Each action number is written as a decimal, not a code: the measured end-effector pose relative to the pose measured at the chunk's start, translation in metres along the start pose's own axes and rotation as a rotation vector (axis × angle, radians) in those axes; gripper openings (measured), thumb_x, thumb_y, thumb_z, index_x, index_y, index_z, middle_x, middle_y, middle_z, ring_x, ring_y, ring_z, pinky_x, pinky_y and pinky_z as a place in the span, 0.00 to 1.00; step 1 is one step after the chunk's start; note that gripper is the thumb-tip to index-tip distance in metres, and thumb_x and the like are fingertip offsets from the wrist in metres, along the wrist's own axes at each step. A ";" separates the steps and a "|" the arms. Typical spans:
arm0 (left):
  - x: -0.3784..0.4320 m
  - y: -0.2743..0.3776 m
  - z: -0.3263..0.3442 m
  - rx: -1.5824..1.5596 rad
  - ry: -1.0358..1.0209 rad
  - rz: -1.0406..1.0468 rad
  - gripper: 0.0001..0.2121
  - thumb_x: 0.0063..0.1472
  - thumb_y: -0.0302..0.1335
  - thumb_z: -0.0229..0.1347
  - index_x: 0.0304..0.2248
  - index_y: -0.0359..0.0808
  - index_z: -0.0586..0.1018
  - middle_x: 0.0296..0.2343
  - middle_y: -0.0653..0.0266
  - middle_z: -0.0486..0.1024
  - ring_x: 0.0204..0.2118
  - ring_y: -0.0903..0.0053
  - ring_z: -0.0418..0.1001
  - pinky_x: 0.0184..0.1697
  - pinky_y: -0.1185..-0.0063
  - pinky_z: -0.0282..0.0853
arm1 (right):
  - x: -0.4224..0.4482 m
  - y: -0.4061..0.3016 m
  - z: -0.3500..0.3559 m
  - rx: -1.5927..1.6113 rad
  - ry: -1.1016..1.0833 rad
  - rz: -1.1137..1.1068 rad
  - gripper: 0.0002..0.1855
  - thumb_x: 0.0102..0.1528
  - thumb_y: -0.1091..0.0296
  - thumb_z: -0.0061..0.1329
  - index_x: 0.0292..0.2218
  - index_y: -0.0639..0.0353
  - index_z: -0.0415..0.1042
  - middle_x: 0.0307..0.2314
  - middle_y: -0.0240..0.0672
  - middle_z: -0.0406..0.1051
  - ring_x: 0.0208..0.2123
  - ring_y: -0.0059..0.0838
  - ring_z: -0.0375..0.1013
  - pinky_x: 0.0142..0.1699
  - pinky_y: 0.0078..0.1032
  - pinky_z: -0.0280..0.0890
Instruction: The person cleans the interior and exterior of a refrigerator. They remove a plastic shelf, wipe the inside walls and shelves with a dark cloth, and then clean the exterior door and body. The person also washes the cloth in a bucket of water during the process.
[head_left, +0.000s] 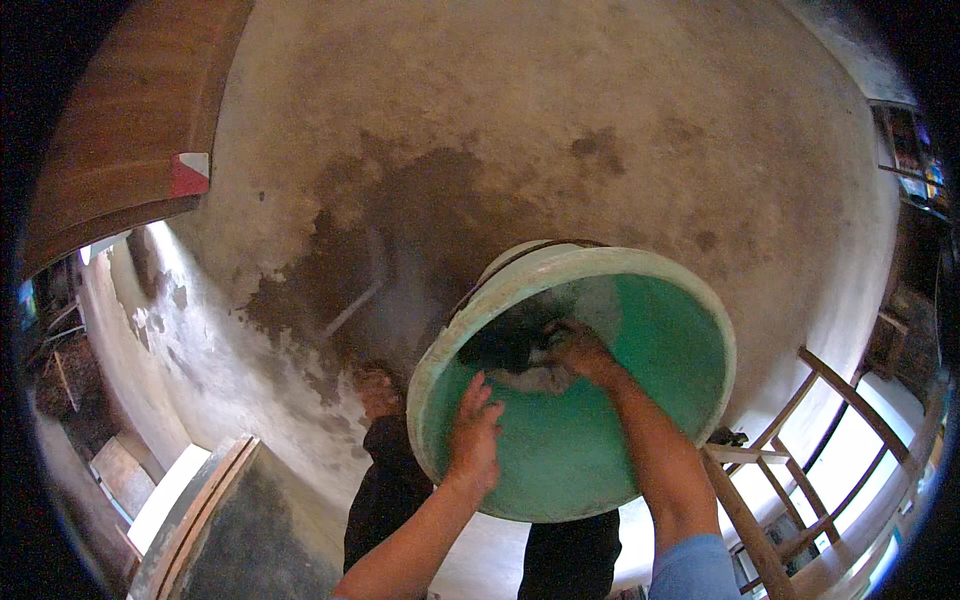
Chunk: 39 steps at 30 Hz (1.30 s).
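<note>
A large round tub (570, 450), green inside with a pale rim, stands tilted before me on a support that is partly hidden. My right hand (577, 349) reaches deep into it, its fingers against a greyish-white lump (536, 379) like wet cloth; whether they grip it is unclear. Dark material (499, 341) lies behind that lump. Inside the left part of the tub is my left hand (476, 439), fingers spread and nothing in them, near the pale lump.
Wet patches mark the concrete floor (420, 187). A wooden panel (142, 112) is at upper left, a board-edged structure (225, 517) at lower left. At lower right stands a wooden frame (750, 510). My bare foot (377, 394) is left of the tub.
</note>
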<state>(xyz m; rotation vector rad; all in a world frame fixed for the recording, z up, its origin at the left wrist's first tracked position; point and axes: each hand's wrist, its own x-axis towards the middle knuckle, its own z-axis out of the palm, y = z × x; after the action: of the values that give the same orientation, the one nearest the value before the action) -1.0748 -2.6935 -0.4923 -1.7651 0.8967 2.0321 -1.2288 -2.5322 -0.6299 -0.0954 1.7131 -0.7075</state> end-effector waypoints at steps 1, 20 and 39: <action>-0.001 0.002 0.003 -0.003 -0.007 -0.008 0.34 0.58 0.31 0.52 0.63 0.44 0.54 0.59 0.60 0.58 0.60 0.67 0.56 0.62 0.61 0.48 | 0.012 0.014 -0.008 -0.141 0.112 -0.053 0.26 0.51 0.63 0.55 0.51 0.56 0.68 0.43 0.42 0.70 0.41 0.37 0.71 0.47 0.36 0.67; -0.017 0.023 0.009 -0.088 -0.091 -0.203 0.37 0.61 0.46 0.53 0.64 0.46 0.50 0.60 0.58 0.54 0.61 0.64 0.54 0.59 0.55 0.53 | -0.013 -0.015 0.027 -0.142 0.262 -0.291 0.19 0.54 0.60 0.55 0.46 0.56 0.71 0.41 0.46 0.73 0.41 0.41 0.75 0.47 0.38 0.68; 0.036 -0.057 -0.036 -0.342 -0.347 -0.222 0.18 0.64 0.37 0.49 0.48 0.32 0.72 0.43 0.58 0.74 0.41 0.64 0.73 0.46 0.68 0.71 | -0.161 -0.126 0.077 0.132 -0.013 -0.737 0.08 0.52 0.65 0.55 0.33 0.59 0.74 0.27 0.43 0.74 0.29 0.44 0.75 0.36 0.36 0.70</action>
<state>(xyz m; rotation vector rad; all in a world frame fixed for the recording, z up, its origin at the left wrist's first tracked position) -1.0201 -2.6786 -0.5438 -1.5073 0.2503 2.3371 -1.1524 -2.5970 -0.4357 -0.6601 1.6016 -1.3491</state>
